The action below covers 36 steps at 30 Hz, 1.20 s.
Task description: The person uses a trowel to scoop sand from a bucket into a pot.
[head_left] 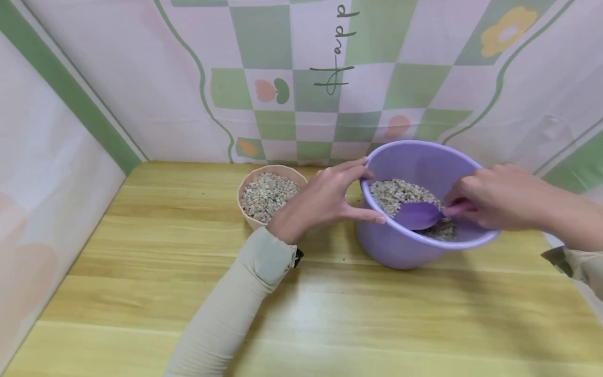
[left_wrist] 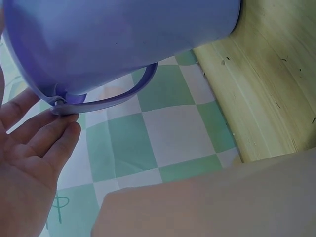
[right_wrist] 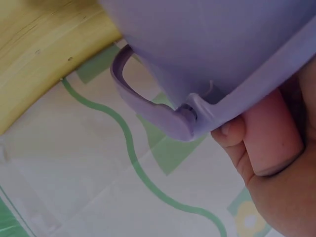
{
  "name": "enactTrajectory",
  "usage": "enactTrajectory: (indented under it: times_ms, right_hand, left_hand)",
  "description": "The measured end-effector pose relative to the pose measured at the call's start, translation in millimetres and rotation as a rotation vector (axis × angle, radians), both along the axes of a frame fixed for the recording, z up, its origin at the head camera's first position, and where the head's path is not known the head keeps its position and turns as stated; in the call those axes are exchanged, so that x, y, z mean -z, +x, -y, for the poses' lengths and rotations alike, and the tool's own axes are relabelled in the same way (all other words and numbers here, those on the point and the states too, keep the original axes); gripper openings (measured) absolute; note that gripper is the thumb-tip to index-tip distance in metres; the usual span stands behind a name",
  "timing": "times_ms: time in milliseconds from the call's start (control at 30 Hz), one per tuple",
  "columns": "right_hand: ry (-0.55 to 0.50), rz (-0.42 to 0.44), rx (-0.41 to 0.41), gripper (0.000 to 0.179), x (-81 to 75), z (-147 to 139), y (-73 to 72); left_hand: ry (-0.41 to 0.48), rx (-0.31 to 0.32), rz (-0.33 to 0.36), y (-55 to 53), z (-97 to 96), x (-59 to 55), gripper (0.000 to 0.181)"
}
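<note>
A purple bucket (head_left: 395,246) stands on the table with small pale pebbles (head_left: 400,193) inside. My left hand (head_left: 325,196) holds its left rim, thumb on the near side and fingers further back. In the left wrist view, those fingers (left_wrist: 64,140) lie beside the hinge of the bucket's handle (left_wrist: 113,101). My right hand (head_left: 499,196) reaches over the right rim and grips the pink handle (right_wrist: 271,133) of a small scoop. The scoop's purple blade (head_left: 416,215) rests low among the pebbles, its tip hidden.
A peach-coloured bowl (head_left: 241,201) full of similar pebbles stands left of the bucket, partly behind my left wrist. A checkered cloth (head_left: 320,89) hangs behind the wooden table (head_left: 165,272). A few dark specks lie on the table.
</note>
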State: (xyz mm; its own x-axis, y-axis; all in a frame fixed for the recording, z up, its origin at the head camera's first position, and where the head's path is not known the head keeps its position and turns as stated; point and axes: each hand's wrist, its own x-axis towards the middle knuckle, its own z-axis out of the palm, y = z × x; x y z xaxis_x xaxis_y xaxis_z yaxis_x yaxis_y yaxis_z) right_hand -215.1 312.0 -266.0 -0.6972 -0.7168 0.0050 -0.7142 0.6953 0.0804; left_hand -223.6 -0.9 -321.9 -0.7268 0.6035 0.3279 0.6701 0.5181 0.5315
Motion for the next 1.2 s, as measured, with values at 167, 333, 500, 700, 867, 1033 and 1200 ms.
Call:
enactTrajectory:
  times_ms: [167, 333, 500, 700, 867, 1033, 1200]
  right_hand:
    - [0.034, 0.010, 0.004, 0.018, 0.4, 7, -1.7]
    - [0.056, 0.009, 0.016, 0.016, 2.5, 8, -3.2]
    - [0.057, 0.012, 0.026, 0.013, 3.0, 6, -4.4]
    - [0.034, 0.013, -0.011, 0.014, 3.4, 4, -6.3]
    - [0.009, -0.005, -0.060, 0.016, 5.7, 3, -9.9]
    - [-0.037, 0.044, -0.076, 0.018, 13.4, 5, -13.8]
    - [-0.091, 0.055, -0.106, 0.026, 16.7, 5, -15.1]
  left_hand:
    - [0.000, -0.003, 0.007, 0.5, -0.7, -1.1, 0.079]
    - [0.002, 0.005, 0.000, 0.1, -3.1, -1.4, 0.082]
    - [0.013, 0.010, -0.003, -0.8, -3.9, -2.0, 0.082]
    - [0.003, -0.015, 0.013, 0.9, -2.2, -1.1, 0.078]
    - [0.015, -0.011, 0.005, -0.5, -0.7, 0.3, 0.081]
    - [0.017, -0.001, 0.011, -0.9, -1.5, 0.6, 0.083]
    - [0.027, 0.008, 0.010, -0.7, -1.0, 0.3, 0.084]
